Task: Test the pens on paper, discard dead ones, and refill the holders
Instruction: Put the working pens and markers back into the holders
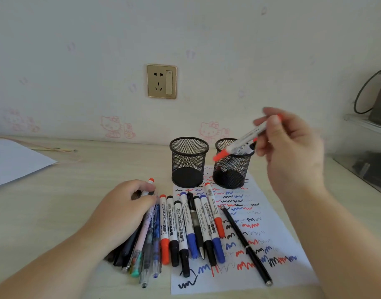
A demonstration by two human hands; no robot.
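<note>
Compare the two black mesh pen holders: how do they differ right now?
The left holder is empty; the right holder seems to have something dark at the bottom. The left stands mostly on bare desk, the right on the scribbled paper. The right hand holds markers over the right one only. Both stand upright.

"WHITEBOARD MARKER" readable on barrels of markers (pixel 178 223) lying beside scribbled paper (pixel 260 234).

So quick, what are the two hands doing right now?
Left hand: gripping a red-capped white marker from the pile.
Right hand: holding red-capped white whiteboard markers over the right black mesh holder.
</note>
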